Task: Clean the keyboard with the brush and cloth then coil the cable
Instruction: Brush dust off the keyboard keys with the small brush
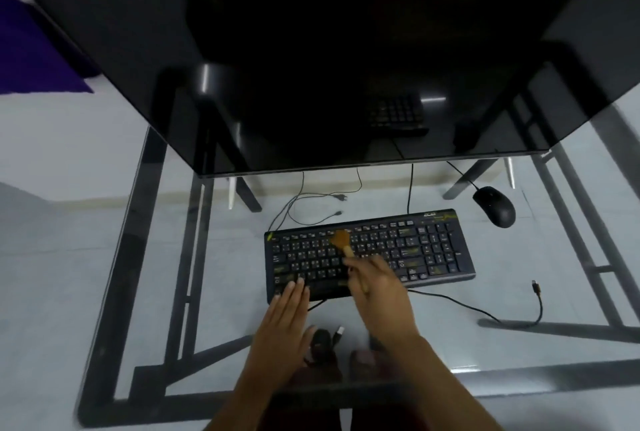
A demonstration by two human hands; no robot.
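A black keyboard (408,250) with yellow markings lies on the glass desk (104,257). My right hand (377,286) grips the wooden handle of a small brush (341,240), whose brown bristles rest on the upper middle keys. My left hand (285,323) lies flat, fingers together, with the fingertips on the keyboard's front left edge. The keyboard cable (485,312) runs loose from under the front edge to the right and ends in a USB plug (535,286). I see no cloth.
A large dark monitor (346,66) overhangs the back of the desk. A black mouse (494,206) sits back right of the keyboard. Thin cables (304,202) trail behind the keyboard. A second USB plug (340,330) lies near my left hand.
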